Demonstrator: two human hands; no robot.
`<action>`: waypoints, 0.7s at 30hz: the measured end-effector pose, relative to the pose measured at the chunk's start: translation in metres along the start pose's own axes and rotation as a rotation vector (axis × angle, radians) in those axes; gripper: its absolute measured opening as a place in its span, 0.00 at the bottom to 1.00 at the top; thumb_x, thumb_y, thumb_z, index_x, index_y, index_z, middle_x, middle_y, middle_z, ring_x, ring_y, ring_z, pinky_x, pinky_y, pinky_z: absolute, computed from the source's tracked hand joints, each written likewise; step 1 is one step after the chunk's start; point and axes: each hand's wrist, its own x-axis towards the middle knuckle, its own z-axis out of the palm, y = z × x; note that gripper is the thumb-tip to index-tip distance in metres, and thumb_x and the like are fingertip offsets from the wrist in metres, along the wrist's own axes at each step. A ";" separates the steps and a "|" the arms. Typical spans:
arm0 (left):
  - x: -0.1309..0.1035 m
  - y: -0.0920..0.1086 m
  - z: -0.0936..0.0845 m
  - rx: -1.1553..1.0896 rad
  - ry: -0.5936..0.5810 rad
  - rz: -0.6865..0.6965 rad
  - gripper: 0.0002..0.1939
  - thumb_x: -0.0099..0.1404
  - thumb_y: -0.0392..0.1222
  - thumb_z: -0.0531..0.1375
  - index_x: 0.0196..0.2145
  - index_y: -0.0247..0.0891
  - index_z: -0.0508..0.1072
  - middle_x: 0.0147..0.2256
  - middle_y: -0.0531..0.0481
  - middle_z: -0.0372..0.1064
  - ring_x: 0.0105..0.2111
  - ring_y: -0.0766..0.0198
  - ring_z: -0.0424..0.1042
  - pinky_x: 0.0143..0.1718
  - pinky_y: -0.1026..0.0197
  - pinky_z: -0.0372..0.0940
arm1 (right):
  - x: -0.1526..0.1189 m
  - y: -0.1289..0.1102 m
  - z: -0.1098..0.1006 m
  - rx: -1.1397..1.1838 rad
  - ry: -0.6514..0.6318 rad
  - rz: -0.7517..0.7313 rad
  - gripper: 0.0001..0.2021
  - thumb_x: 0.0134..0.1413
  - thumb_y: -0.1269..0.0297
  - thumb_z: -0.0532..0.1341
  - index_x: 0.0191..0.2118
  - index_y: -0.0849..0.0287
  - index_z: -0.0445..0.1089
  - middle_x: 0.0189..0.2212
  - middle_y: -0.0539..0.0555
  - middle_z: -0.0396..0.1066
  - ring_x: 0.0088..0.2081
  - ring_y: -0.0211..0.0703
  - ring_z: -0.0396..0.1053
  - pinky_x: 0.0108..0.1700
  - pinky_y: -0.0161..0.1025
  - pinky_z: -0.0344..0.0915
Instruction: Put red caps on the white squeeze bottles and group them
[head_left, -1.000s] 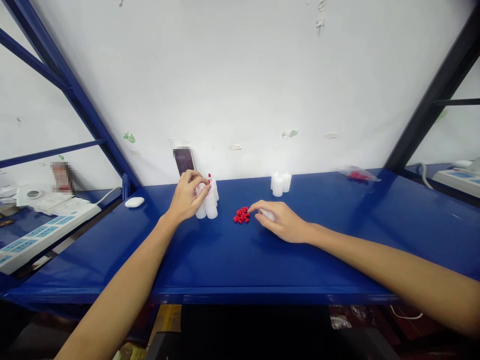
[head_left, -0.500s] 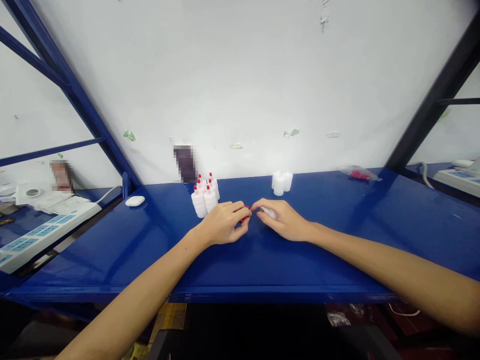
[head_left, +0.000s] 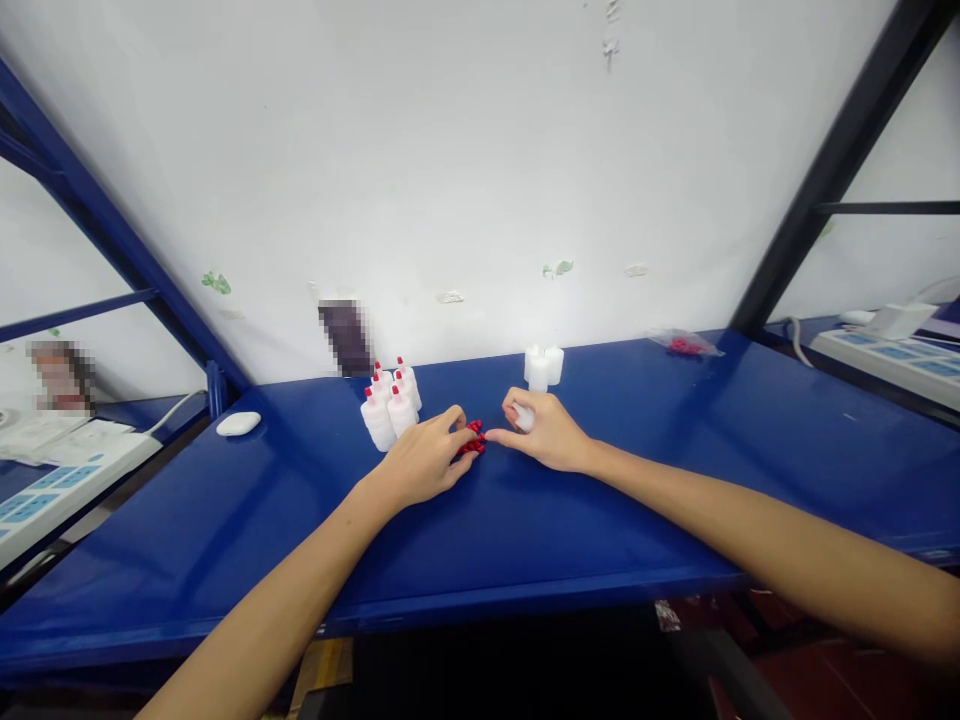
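A small pile of red caps (head_left: pixel 474 437) lies on the blue table. My left hand (head_left: pixel 424 455) rests at the pile's left side, thumb and fingers apart and touching the caps. In my right hand (head_left: pixel 555 430), curled fingers wrap a small white bottle (head_left: pixel 524 416), mostly hidden by the hand. One digit of that hand stretches left to the pile's right edge. Behind my left hand stand several white bottles with red tips (head_left: pixel 390 405). Beyond my right hand is a small group of white bottles (head_left: pixel 538 375) without red tips.
A clear bag with red pieces (head_left: pixel 684 346) lies at the back right of the blue table (head_left: pixel 585 530). On the left is a white rounded object (head_left: pixel 238 424). Power strips (head_left: pixel 56 490) lie past the frame posts on both sides. A white wall stands behind.
My left hand's fingers have spread, so more of the red caps show. My right hand still holds the bottle, its finger pose changed. The view has turned a little to the right.
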 end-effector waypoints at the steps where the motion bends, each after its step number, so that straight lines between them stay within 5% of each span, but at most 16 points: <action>1: 0.000 -0.001 0.000 -0.007 0.000 0.000 0.13 0.70 0.42 0.53 0.46 0.37 0.75 0.42 0.46 0.65 0.29 0.65 0.67 0.31 0.60 0.66 | 0.001 0.001 0.000 0.002 0.028 0.007 0.18 0.51 0.54 0.67 0.28 0.56 0.57 0.22 0.44 0.59 0.23 0.34 0.54 0.28 0.34 0.53; 7: 0.002 -0.007 0.002 -0.093 0.027 0.021 0.12 0.71 0.40 0.52 0.41 0.37 0.76 0.40 0.45 0.67 0.28 0.67 0.67 0.31 0.62 0.65 | -0.003 0.005 -0.004 0.117 0.177 0.006 0.18 0.49 0.55 0.66 0.29 0.55 0.54 0.22 0.44 0.59 0.22 0.34 0.54 0.28 0.36 0.56; 12: 0.005 0.003 0.002 -0.381 0.277 0.006 0.09 0.69 0.39 0.56 0.40 0.38 0.75 0.38 0.45 0.72 0.33 0.65 0.71 0.35 0.62 0.67 | -0.005 0.006 -0.008 0.226 0.048 -0.073 0.11 0.60 0.55 0.54 0.32 0.56 0.58 0.25 0.48 0.60 0.25 0.38 0.57 0.30 0.37 0.57; 17: 0.018 0.021 0.004 -0.860 0.454 -0.311 0.08 0.64 0.42 0.62 0.40 0.37 0.76 0.28 0.49 0.75 0.24 0.66 0.72 0.25 0.65 0.64 | -0.007 -0.005 -0.002 0.176 -0.166 -0.118 0.06 0.66 0.62 0.48 0.42 0.56 0.59 0.27 0.47 0.61 0.25 0.37 0.58 0.31 0.36 0.57; 21: 0.042 0.032 0.003 -1.221 0.565 -0.448 0.11 0.57 0.44 0.67 0.35 0.34 0.77 0.29 0.49 0.76 0.24 0.67 0.72 0.28 0.64 0.67 | -0.011 -0.008 0.004 0.160 -0.062 -0.114 0.12 0.68 0.63 0.49 0.54 0.56 0.51 0.27 0.46 0.62 0.25 0.38 0.59 0.32 0.36 0.58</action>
